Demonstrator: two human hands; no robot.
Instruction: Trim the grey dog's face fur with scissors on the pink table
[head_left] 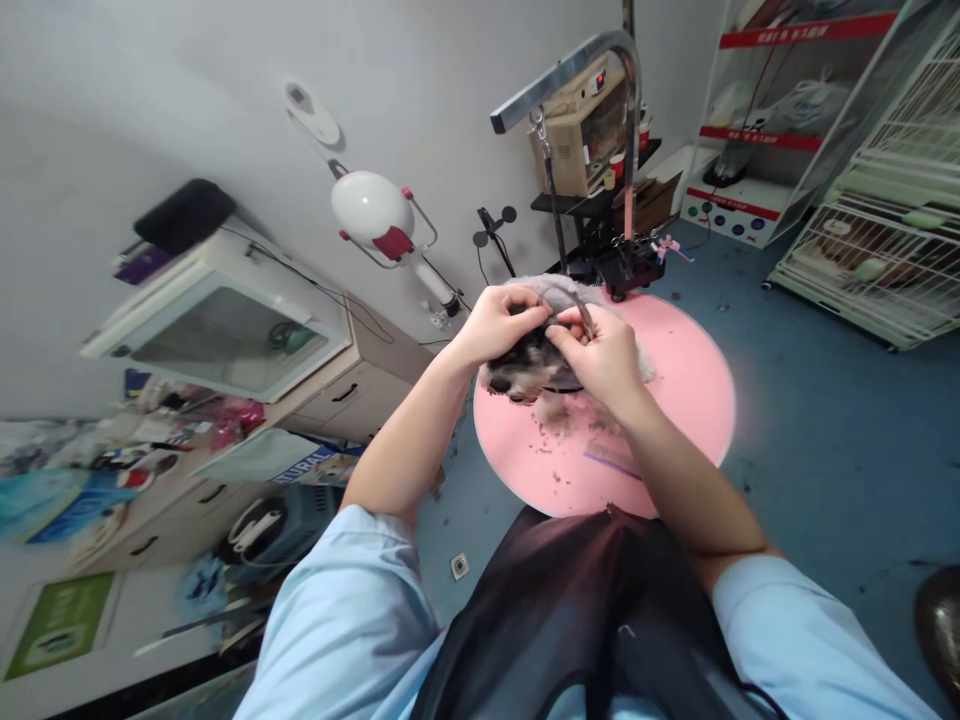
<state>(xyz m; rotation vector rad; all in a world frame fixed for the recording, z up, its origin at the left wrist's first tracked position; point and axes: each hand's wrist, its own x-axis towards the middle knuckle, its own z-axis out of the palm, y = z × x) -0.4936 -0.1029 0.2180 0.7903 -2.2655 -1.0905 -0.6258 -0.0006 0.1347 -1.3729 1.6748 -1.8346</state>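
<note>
The person's left hand [506, 322] is pinching at the head of the dog [525, 368] with thumb and finger; at about three o'clock from it, the right hand [604, 352] is curling its fingers close in, though whether they are gripping anything cannot be told. The dog is staying towards eleven o'clock on the pink table [697, 370], a comb-like tool [616, 461] lying near six. Working well probably means using light tension, keeping both wrists steady and pausing whenever the head is turning.
</note>
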